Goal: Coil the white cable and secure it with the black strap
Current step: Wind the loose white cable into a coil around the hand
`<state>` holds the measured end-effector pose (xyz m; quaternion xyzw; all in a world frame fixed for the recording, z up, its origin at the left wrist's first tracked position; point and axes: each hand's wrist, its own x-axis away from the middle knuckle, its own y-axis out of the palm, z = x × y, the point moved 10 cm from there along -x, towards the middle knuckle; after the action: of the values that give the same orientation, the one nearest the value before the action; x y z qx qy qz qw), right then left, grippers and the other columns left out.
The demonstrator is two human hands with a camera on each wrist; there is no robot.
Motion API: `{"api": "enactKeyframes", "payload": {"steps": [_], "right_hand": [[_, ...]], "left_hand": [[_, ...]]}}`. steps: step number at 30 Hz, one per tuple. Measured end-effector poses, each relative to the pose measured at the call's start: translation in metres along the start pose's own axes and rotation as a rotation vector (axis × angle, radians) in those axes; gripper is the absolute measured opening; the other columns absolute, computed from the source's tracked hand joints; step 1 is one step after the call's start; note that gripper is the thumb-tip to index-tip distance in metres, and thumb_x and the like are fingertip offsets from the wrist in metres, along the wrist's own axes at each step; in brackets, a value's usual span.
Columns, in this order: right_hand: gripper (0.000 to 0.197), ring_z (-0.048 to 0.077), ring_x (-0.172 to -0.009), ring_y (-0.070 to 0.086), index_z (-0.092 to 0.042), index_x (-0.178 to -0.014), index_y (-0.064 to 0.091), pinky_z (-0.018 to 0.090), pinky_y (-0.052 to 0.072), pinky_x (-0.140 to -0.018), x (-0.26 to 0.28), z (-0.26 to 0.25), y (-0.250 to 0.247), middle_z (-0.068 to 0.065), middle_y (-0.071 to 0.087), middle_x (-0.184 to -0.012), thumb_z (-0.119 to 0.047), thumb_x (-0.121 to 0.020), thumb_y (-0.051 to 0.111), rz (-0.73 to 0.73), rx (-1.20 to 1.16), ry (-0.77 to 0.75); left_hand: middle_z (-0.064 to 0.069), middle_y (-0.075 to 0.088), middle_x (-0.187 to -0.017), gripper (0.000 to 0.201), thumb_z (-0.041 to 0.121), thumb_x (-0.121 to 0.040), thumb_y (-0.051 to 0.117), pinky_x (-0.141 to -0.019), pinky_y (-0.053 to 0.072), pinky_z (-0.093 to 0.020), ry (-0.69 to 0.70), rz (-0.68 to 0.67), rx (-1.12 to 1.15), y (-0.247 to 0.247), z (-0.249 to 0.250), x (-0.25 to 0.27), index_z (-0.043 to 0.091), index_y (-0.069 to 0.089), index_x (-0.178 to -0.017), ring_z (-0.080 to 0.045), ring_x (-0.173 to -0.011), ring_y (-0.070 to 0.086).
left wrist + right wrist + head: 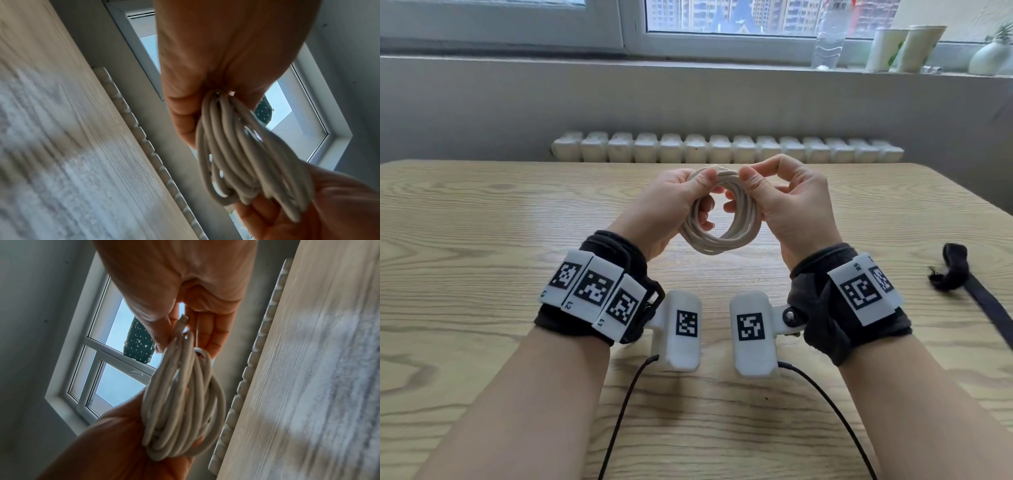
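Both my hands, left hand [671,202] and right hand [791,205], pinch the cable [722,236] coil; the strap [959,270] lies on the bench off my right hand's side.

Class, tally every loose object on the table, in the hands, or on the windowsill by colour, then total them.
White: 4: coiled cable, two paper cups, vase
Black: 1: strap
Clear: 1: bottle
Total: 6

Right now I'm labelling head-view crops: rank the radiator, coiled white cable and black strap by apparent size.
1. radiator
2. black strap, partly cut off at the frame edge
3. white cable; close to the strap, so that order is unsure.
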<state>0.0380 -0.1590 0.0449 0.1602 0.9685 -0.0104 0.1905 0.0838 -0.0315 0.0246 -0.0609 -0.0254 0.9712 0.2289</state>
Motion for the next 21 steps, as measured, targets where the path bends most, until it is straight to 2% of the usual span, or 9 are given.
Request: {"api": "enactKeyframes", "payload": {"steps": [3,6,9,11,15,19,21], "right_hand": [[0.011,0.025,-0.059,0.07,-0.01,-0.078,0.061,0.035,0.059,-0.058,0.0,0.001,-0.002,0.014,0.072,-0.073,-0.012,-0.086,0.067,0.0,-0.01,0.01],[0.012,0.025,-0.058,0.07,-0.011,-0.077,0.06,0.034,0.058,-0.057,0.0,0.003,-0.001,0.012,0.073,-0.072,-0.013,-0.087,0.067,-0.012,0.007,0.021],[0.012,0.026,-0.058,0.07,-0.01,-0.078,0.059,0.034,0.058,-0.057,0.002,0.007,0.004,0.015,0.072,-0.073,-0.014,-0.087,0.066,-0.031,0.055,0.028],[0.012,0.027,-0.06,0.071,-0.01,-0.079,0.059,0.034,0.058,-0.058,0.001,0.007,0.006,0.016,0.072,-0.074,-0.015,-0.088,0.066,-0.028,0.081,0.027],[0.011,0.026,-0.061,0.071,-0.008,-0.084,0.06,0.035,0.059,-0.06,0.0,0.006,0.002,0.016,0.072,-0.076,-0.017,-0.089,0.065,-0.004,0.093,0.026],[0.014,0.025,-0.065,0.07,-0.008,-0.088,0.061,0.038,0.06,-0.066,-0.002,0.003,0.003,0.015,0.072,-0.08,-0.022,-0.09,0.063,-0.019,0.104,0.046],[0.022,0.026,-0.069,0.069,-0.007,-0.094,0.062,0.038,0.059,-0.068,-0.004,-0.002,0.002,0.017,0.069,-0.083,-0.028,-0.092,0.059,-0.034,0.153,0.051]], "left_hand": [[-0.003,0.047,-0.066,0.043,0.037,-0.097,0.043,-0.05,0.051,-0.023,0.0,-0.012,0.019,0.004,0.001,0.0,-0.002,0.058,-0.105,-0.008,-0.051,0.045],[-0.005,0.048,-0.066,0.053,0.042,-0.098,0.038,-0.052,0.053,-0.026,-0.027,-0.03,-0.023,0.003,-0.002,-0.001,-0.005,0.059,-0.107,-0.008,-0.05,0.047],[-0.003,0.048,-0.065,0.049,0.039,-0.1,0.035,-0.057,0.05,-0.029,-0.048,-0.025,-0.124,-0.002,-0.007,-0.003,-0.002,0.061,-0.102,-0.009,-0.05,0.046],[-0.002,0.047,-0.063,0.045,0.038,-0.101,0.035,-0.056,0.047,-0.028,-0.034,0.01,-0.154,-0.005,-0.008,-0.004,0.001,0.06,-0.094,-0.009,-0.049,0.044],[0.001,0.045,-0.057,0.043,0.038,-0.1,0.037,-0.05,0.042,-0.025,0.026,0.071,-0.132,-0.003,-0.004,-0.008,0.006,0.058,-0.081,-0.009,-0.046,0.041],[0.002,0.045,-0.056,0.044,0.04,-0.1,0.038,-0.047,0.04,-0.023,0.063,0.13,-0.079,-0.005,-0.004,-0.008,0.006,0.058,-0.079,-0.008,-0.044,0.04],[0.002,0.046,-0.056,0.045,0.041,-0.099,0.038,-0.049,0.038,-0.023,0.078,0.157,-0.023,-0.007,-0.004,-0.009,0.007,0.059,-0.079,-0.008,-0.044,0.04]]}}
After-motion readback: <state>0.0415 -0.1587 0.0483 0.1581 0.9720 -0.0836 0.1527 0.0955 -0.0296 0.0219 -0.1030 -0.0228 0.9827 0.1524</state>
